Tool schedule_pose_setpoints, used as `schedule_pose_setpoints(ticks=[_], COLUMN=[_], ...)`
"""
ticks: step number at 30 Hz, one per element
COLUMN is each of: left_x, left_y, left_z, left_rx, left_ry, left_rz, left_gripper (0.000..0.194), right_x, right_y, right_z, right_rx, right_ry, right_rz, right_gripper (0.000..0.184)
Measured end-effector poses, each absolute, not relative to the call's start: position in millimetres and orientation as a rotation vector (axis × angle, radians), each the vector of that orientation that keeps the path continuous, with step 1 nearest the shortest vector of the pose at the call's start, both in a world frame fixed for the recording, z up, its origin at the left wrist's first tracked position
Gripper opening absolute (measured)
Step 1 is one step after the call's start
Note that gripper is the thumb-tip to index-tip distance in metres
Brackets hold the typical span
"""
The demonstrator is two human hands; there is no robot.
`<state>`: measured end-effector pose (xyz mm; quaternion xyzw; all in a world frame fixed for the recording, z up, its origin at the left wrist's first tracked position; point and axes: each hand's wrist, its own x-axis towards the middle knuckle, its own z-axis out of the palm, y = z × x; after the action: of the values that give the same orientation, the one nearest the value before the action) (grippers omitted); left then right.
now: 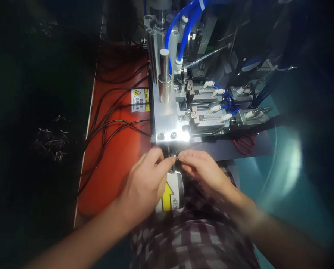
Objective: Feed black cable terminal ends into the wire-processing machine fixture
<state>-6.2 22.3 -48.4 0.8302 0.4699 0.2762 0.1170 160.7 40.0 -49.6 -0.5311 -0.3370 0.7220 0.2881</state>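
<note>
My left hand [148, 175] is closed, thumb and forefinger pinched just below the front edge of the metal machine plate [167, 119]. Facing it, my right hand [202, 168] is also pinched closed. Between the fingertips of both hands sits a small shiny metal part [176, 157], too small to name and mostly covered by the fingers. Under my left hand lies a white label with a yellow arrow [168, 194] on a rounded housing.
Blue air hoses [187, 33] and pneumatic cylinders [208, 121] crowd the machine. Black cables [102, 112] cross the red surface [116, 160] at left. Red-handled scissors or pliers [244, 144] lie at right. Several thin leaded pieces [53, 142] lie at far left.
</note>
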Motion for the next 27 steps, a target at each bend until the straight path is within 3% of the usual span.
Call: schedule_pose_setpoints(ticks=[4,9,12,19,27], left_x=[-6.9,-7.9,-8.1,-7.2,-6.7], left_y=[21.8,20.6,20.3,20.7,21.2], left_z=[-49.2,-50.0,-50.0,-48.5,-48.5], left_rx=[2.418,2.409,2.407,2.395,2.399], left_ry=[1.366,1.358,1.353,1.364,1.378], left_rz=[0.813,0.838,0.836,0.813,0.812], left_gripper=[0.026,0.026,0.027,0.026,0.026], right_x=[161.4,159.7,160.8,164.5,158.5], right_y=[39.7,36.4,34.8,22.1,26.5], right_z=[-48.4,-52.5,-53.1,-55.2,-57.4], right_rx=[-1.394,-1.440,-1.454,-1.519,-1.501], right_ry=[-0.818,-0.834,-0.875,-1.382,-1.634], right_rz=[1.937,1.792,1.779,1.257,1.043], right_gripper=[0.035,0.017,0.017,0.011,0.011])
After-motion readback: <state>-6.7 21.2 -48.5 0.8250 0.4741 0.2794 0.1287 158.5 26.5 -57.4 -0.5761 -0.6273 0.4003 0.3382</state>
